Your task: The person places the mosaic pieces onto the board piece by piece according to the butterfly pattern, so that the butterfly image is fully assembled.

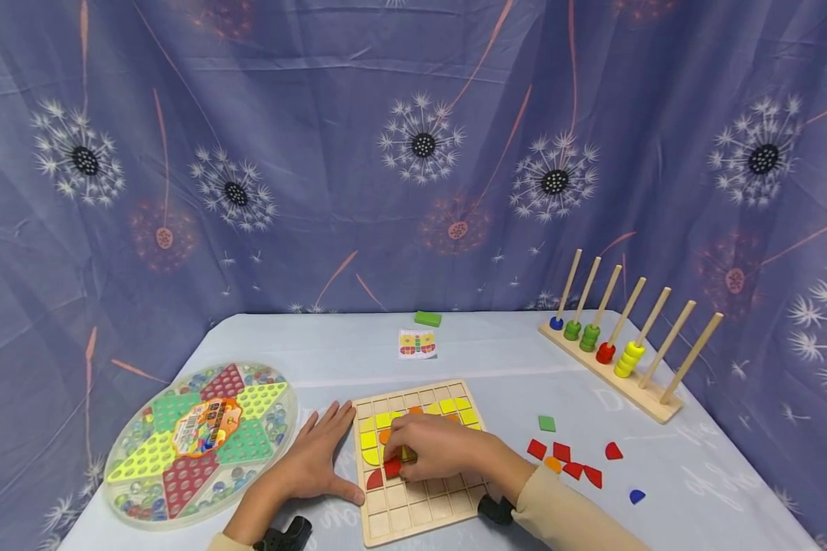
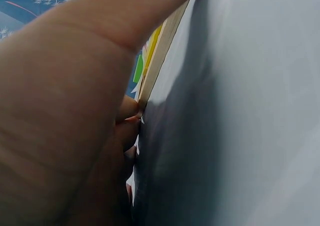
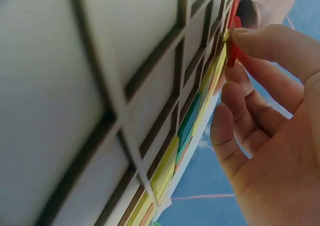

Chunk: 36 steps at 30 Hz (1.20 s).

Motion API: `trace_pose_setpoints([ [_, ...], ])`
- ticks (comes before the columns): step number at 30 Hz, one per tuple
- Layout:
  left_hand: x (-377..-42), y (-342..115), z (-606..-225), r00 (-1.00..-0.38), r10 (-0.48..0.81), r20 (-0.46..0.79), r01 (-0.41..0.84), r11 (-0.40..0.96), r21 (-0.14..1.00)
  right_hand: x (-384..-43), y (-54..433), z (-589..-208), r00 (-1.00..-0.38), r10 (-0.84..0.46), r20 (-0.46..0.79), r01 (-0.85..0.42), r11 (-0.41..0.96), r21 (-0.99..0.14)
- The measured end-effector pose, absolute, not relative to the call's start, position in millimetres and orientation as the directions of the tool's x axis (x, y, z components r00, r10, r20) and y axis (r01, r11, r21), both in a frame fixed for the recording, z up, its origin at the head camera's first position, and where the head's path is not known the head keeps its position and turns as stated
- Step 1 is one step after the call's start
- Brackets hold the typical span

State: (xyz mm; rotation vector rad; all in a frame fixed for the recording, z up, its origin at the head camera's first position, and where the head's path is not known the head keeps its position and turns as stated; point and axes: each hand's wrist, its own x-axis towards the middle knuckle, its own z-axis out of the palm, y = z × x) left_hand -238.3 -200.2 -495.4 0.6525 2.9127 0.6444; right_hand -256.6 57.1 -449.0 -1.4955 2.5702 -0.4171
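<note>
My right hand (image 1: pixel 441 445) pinches a red tile (image 3: pixel 233 51) between thumb and fingertips, low over the wooden grid board (image 1: pixel 422 514). Just left of that tile, a red quarter-round piece (image 1: pixel 374 480) lies in its own square. Yellow pieces (image 1: pixel 368 440) and orange ones (image 1: pixel 384 436) fill several squares in the upper rows; part of them is hidden behind my right hand. Flat at the board's left side lies my left hand (image 1: pixel 313 459), fingers spread, fingertips and thumb at the wooden edge. In the left wrist view its palm covers much of the picture.
Loose red tiles (image 1: pixel 561 450), a green square (image 1: pixel 547 423) and a blue piece (image 1: pixel 637 497) lie right of the board. A Chinese checkers set (image 1: pixel 282 459) stands at left, a peg stacker (image 1: pixel 644 399) at back right. Behind the board are a butterfly pattern card (image 1: pixel 417 344) and a green block (image 1: pixel 427 318).
</note>
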Motion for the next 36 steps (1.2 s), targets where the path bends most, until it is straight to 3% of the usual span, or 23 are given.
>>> trace_pose_setpoints([
  [4,-238,-200,-494,-0.9,0.437,0.011,0.398,0.808,0.435,-256,53,-450,-0.478,-0.879,0.003,-0.842,0.457,-0.287],
  [13,-238,-202,-494,-0.899,0.437,0.016,0.4,0.807,0.435,-251,51,-450,-0.497,-0.868,-0.023,-0.832,0.483,-0.274],
  [36,-242,-196,-493,-0.896,0.444,0.003,0.408,0.822,0.398,-255,60,-451,-0.631,-0.775,-0.023,-0.761,0.625,-0.175],
])
